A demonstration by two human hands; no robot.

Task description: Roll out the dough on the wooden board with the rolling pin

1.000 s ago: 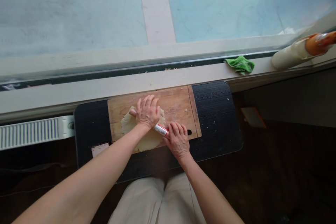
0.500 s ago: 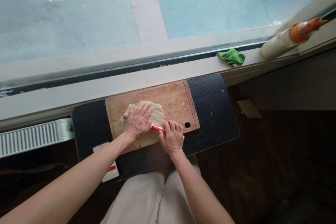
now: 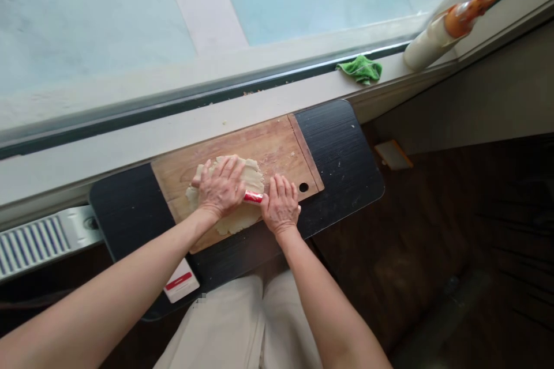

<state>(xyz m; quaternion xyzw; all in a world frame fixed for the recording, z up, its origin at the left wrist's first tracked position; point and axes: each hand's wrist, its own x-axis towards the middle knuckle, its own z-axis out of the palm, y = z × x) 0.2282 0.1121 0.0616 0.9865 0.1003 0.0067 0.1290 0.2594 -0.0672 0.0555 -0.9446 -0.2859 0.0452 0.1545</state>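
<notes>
Since a second ago, your view has swung so that the board sits higher and further left in it, and the rolling pin (image 3: 253, 196) has turned about its length: the strip between your hands now shows red where it was mostly white. You have the pin lying across the sheet of dough (image 3: 239, 219) on the wooden board (image 3: 279, 144), with dough showing both on the windowsill side and on your own side of it. Its long axis runs slantwise to the board's long edges, the left end farther from your body and the right end nearer. Your left hand (image 3: 220, 187) lies palm down over the left stretch, fingers laid out long and a little apart, pointing away from you, with only the pin's tip showing past them. Your right hand (image 3: 281, 203) covers the right end, fingers close together and stretched forward, just beside the dough's right edge and near the board's hole (image 3: 303, 187). You have a short labelled piece uncovered between the two, and of your hands the right is nearer your body. What to watch is that slant, since a push straight away from you would meet the pin at an angle; as for the grip, your palms hide their undersides, so whether either one closes around the pin or only presses on it, you cannot tell
</notes>
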